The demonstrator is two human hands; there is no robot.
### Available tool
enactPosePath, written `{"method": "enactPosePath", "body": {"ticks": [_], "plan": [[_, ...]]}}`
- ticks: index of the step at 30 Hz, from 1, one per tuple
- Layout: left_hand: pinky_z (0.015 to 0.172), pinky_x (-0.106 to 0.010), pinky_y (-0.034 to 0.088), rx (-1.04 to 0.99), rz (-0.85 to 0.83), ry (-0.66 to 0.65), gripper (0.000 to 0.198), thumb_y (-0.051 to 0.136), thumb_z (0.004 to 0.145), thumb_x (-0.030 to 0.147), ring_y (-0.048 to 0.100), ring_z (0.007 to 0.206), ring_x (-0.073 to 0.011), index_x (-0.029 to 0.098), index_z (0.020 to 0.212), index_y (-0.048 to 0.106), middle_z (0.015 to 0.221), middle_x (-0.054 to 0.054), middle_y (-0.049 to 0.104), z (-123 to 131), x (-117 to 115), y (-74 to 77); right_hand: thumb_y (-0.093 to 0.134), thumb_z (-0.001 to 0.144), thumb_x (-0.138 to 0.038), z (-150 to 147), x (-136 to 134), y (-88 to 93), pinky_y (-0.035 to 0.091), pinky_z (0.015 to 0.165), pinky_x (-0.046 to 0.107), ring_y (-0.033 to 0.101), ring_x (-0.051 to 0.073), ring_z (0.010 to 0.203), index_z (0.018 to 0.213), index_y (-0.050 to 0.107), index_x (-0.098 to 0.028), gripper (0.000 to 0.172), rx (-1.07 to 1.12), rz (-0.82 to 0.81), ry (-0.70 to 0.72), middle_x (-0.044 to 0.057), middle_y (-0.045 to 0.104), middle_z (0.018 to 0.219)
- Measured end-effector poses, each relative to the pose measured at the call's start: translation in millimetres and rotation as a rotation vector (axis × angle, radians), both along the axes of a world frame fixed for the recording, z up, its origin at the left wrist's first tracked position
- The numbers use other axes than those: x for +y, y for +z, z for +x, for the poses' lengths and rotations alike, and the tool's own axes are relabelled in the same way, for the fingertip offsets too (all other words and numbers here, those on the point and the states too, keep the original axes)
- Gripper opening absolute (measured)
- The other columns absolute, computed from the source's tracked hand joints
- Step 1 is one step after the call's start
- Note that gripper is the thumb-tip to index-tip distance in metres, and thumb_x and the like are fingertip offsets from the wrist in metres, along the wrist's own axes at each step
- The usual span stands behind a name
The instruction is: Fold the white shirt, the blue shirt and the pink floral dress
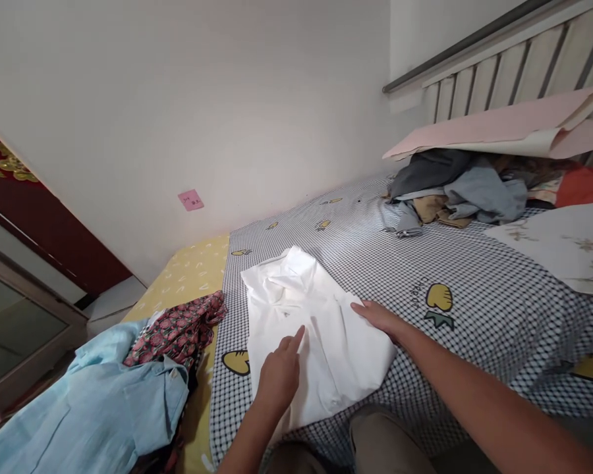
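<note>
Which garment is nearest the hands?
White cloth garment, left hand over it, right hand at its edge; pale blue shirt, red floral garment, grey clothes lie farther.

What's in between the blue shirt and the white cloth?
The head view shows flowery cloth, yellow sheet, then checked sheet with a carrot picture beside the white cloth.

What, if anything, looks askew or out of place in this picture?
The pink sheet at upper right stands out: it rests tilted on a jumbled heap of clothes, its right end curled instead of flat. The white garment is only creased; I see no spill.
</note>
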State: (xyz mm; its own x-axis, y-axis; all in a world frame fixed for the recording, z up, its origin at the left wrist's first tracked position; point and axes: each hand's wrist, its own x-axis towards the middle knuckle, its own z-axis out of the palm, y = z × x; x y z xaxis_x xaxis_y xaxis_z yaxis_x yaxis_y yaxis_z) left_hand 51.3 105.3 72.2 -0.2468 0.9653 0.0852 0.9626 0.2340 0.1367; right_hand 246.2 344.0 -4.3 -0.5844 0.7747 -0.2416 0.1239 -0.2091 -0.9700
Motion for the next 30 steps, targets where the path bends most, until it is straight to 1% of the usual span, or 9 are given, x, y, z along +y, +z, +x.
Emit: {"method": "enactPosePath", "body": {"ticks": [3,5,7,12,17,20,23,28,30], "plan": [[0.116,-0.050,0.045,0.070,-0.030,-0.003,0.065,0.036,0.097,0.012,0.049,0.147,-0.0263,0.035,0.157,0.042,0.166,-0.008,0.044,-1,16,-0.1,0.070,0.088,-0.051,-1,3,-4.2,0.056,0.072,0.032,0.073,0.024,0.082,0.102,0.074,-0.017,0.037,0.016,-0.026,0.009,0.010,0.081,0.095],[0.124,-0.060,0.032,0.102,-0.026,-0.003,0.060,0.036,0.101,0.018,0.029,0.159,-0.0267,0.038,0.158,0.039,0.173,-0.004,0.030,-2,26,-4.8,0.070,0.088,-0.052,-2,4,-6.7,0.057,0.074,0.034,0.074,0.025,0.084,0.100,0.075,-0.017,0.038,0.025,-0.037,0.011,0.011,0.081,0.096],[0.126,-0.064,0.026,0.105,-0.042,-0.023,0.056,0.036,0.104,0.028,0.023,0.161,-0.0268,0.041,0.158,0.037,0.174,-0.002,0.024,-4,33,-14.1,0.068,0.089,-0.056,-3,5,-7.5,0.058,0.078,0.036,0.074,0.026,0.086,0.097,0.075,-0.019,0.038,0.039,-0.046,0.016,0.012,0.081,0.097],[0.127,-0.069,0.018,0.019,-0.141,0.105,0.052,0.030,0.107,0.039,0.019,0.162,-0.0275,0.044,0.159,0.031,0.173,0.004,0.025,-10,42,-43.4,0.055,0.093,-0.069,4,-2,1.5,0.056,0.098,0.043,0.074,0.027,0.104,0.109,0.074,-0.018,0.056,0.145,-0.122,0.057,0.013,0.080,0.111],[0.128,-0.069,0.016,0.019,-0.142,0.182,0.052,0.028,0.107,0.041,0.015,0.162,-0.0282,0.045,0.159,0.027,0.173,0.008,0.022,-5,44,-50.8,0.045,0.092,-0.080,42,-18,18.3,0.046,0.113,0.046,0.070,0.028,0.116,0.124,0.071,-0.019,0.074,0.271,-0.231,0.198,0.012,0.078,0.118],[0.128,-0.068,0.019,0.063,-0.099,0.217,0.053,0.028,0.107,0.040,0.018,0.162,-0.0291,0.041,0.160,0.027,0.172,0.007,0.024,0,45,-51.0,0.047,0.090,-0.083,72,-36,26.3,0.040,0.118,0.050,0.066,0.031,0.123,0.125,0.073,-0.020,0.076,0.208,-0.112,0.193,0.011,0.078,0.118],[0.127,-0.067,0.022,0.117,-0.048,0.249,0.053,0.029,0.107,0.039,0.022,0.161,-0.0303,0.037,0.160,0.029,0.171,0.004,0.028,5,44,-53.5,0.061,0.086,-0.077,89,-58,34.5,0.035,0.121,0.051,0.060,0.033,0.131,0.134,0.070,-0.022,0.074,0.174,0.051,0.188,0.011,0.073,0.133],[0.125,-0.067,0.027,0.172,0.015,0.271,0.052,0.034,0.106,0.037,0.028,0.158,-0.0323,0.035,0.158,0.034,0.169,0.000,0.034,7,44,-60.1,0.086,0.073,-0.052,84,-83,43.6,0.035,0.122,0.050,0.048,0.034,0.143,0.162,0.039,-0.025,0.104,0.058,0.182,0.231,0.012,0.049,0.161],[0.125,-0.067,0.029,0.184,0.051,0.284,0.052,0.035,0.106,0.037,0.030,0.158,-0.0330,0.033,0.158,0.036,0.168,-0.002,0.035,6,44,-63.3,0.084,0.075,-0.053,75,-82,43.4,0.037,0.121,0.049,0.048,0.033,0.144,0.164,0.035,-0.025,0.105,0.035,0.213,0.181,0.012,0.047,0.163]]}}
